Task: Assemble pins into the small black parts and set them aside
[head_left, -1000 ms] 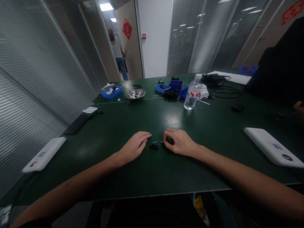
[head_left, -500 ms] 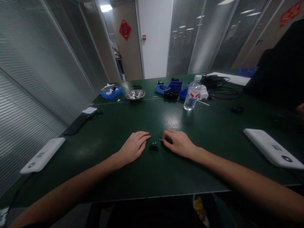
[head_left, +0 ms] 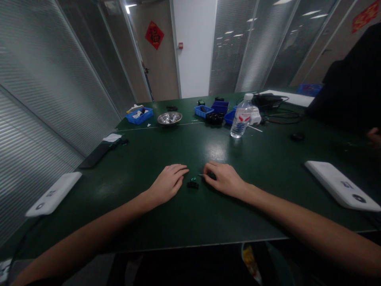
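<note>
My left hand (head_left: 169,182) lies flat on the dark green table, fingers stretched out and holding nothing. Just right of its fingertips are a small green circuit board piece (head_left: 193,179) and, nearer to me, a small black plastic part (head_left: 193,185). My right hand (head_left: 224,177) rests on the table with curled fingers around a thin metal-tipped tool (head_left: 200,175). The tip of this tool pokes out to the left, close to the green piece. The fingers hide most of the tool, so its exact kind does not show.
A water bottle (head_left: 241,117) stands beyond my right hand. Farther back are a metal bowl (head_left: 169,124), blue bins (head_left: 139,116) and black cables (head_left: 282,117). White devices lie left (head_left: 55,194) and right (head_left: 342,186). At the right edge is another person's hand (head_left: 374,137).
Both my hands and the small parts stay in place. In the background the door has swung closed. The other person's hand at the right edge shows more.
</note>
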Demonstrator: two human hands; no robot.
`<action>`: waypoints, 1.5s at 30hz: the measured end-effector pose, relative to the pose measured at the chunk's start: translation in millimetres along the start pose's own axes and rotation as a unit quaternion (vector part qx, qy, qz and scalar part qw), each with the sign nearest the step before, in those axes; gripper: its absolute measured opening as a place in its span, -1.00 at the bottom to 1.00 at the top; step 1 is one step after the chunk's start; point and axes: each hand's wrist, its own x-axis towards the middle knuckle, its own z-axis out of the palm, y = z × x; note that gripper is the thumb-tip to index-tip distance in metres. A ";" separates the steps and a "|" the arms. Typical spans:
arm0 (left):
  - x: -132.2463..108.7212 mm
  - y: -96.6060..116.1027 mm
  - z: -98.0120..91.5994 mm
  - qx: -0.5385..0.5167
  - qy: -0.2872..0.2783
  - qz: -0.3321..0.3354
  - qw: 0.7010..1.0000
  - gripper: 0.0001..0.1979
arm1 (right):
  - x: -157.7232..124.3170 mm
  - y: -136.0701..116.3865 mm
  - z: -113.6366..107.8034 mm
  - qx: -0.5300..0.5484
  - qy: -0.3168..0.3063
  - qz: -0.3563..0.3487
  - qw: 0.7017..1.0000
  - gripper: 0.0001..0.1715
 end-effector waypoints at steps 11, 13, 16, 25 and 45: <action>1.2 28.8 -5.2 -0.071 0.012 0.040 0.997 -0.72 | 1.6 -0.2 -0.7 -0.008 -0.002 0.002 1.000 -0.90; 2.9 31.8 -3.1 -0.085 0.000 0.046 0.995 -0.77 | 1.8 -0.5 -0.6 -0.010 -0.003 0.004 1.000 -0.89; 5.8 32.5 -1.4 -0.105 -0.010 0.042 0.994 -0.79 | 1.8 -1.2 -0.7 -0.009 -0.004 0.004 1.000 -0.90; -4.2 3.1 -13.8 -0.029 -0.019 0.035 0.999 -0.62 | 1.0 0.6 -2.5 -0.006 -0.008 0.007 1.000 -0.90; -131.5 -251.7 -134.4 0.181 -0.042 -0.427 0.885 -0.61 | 0.6 0.6 -3.5 0.001 -0.021 0.003 1.000 -0.88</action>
